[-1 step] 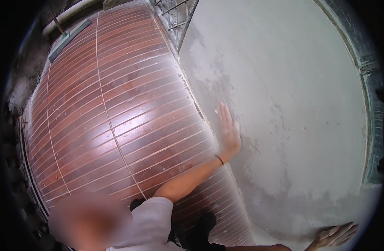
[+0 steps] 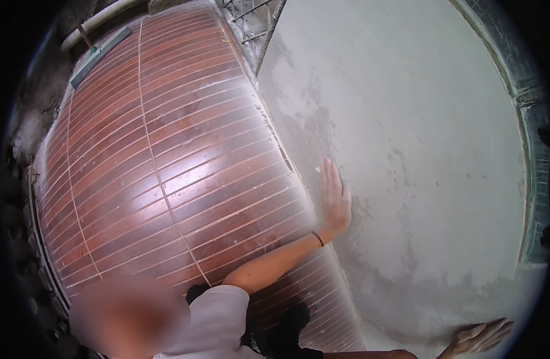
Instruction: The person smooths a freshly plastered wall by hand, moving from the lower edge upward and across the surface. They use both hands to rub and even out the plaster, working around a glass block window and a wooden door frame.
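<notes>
My left hand (image 2: 336,200) lies on the grey plastered surface (image 2: 448,149), fingers stretched upward and close together, a thin dark band on the wrist. A small white corner (image 2: 318,170) shows beside its fingertips, from something pressed under the hand; the rest is hidden. Down at the lower right, my right hand (image 2: 483,337) rests flat against the same surface, its fingers extended and nothing visible in it. Its forearm runs along the lower edge of the picture.
Reddish-brown grooved tiles (image 2: 185,137) fill the left, meeting the plaster along a whitish edge. A squeegee (image 2: 101,57) lies at the far left near a pale pipe (image 2: 107,21). Metal bars (image 2: 266,30) stand at the top. A greenish frame (image 2: 526,179) borders the right.
My left hand has slid slightly down and right over the plaster, and the white corner has moved with it. My right hand stays in place.
</notes>
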Demonstrator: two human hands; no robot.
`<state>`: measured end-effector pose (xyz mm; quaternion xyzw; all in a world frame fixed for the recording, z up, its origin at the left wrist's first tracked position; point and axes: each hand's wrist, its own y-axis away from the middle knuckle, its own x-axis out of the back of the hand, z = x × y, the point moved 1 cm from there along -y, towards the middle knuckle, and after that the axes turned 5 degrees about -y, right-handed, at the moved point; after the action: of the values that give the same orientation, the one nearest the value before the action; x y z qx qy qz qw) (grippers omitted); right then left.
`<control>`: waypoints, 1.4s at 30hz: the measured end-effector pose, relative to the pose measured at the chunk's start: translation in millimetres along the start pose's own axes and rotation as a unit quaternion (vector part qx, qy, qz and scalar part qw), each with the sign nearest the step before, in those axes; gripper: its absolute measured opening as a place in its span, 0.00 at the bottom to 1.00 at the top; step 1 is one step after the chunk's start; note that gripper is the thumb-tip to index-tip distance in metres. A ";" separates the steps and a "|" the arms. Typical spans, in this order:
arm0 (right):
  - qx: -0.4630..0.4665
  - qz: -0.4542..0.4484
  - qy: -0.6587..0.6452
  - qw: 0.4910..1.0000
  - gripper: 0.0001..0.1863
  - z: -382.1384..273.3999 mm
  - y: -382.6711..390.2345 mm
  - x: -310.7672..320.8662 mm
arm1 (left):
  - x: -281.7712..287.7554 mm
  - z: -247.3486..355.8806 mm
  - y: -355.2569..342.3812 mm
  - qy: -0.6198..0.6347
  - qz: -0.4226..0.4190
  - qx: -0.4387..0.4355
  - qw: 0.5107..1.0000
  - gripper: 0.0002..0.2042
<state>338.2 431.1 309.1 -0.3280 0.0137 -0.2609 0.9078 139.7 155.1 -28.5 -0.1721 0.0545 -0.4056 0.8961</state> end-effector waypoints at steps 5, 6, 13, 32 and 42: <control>0.007 -0.004 0.013 1.000 0.27 -2.6 -2.7 1.5 | -12.4 -68.1 -38.0 -0.005 0.039 0.023 0.999 0.28; 0.008 -0.004 0.014 1.000 0.27 -2.8 -3.7 1.5 | -10.2 -89.9 -66.5 0.010 0.048 0.062 0.997 0.28; -0.005 0.012 0.003 1.000 0.28 -2.4 -3.8 -1.8 | 8.0 -112.9 -121.4 0.068 0.078 0.135 0.985 0.29; 0.004 0.002 0.009 1.000 0.28 -5.3 -3.7 -0.5 | 2.4 -78.5 -43.8 0.039 0.008 0.111 0.993 0.29; 0.016 -0.003 0.009 1.000 0.28 -1.3 0.5 -0.4 | 14.9 -135.1 -139.0 0.073 0.044 0.100 0.991 0.28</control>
<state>337.9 430.9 307.7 -0.3114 0.0173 -0.2665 0.9120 19.1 23.3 -105.2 -0.0490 0.0864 -0.3809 0.9193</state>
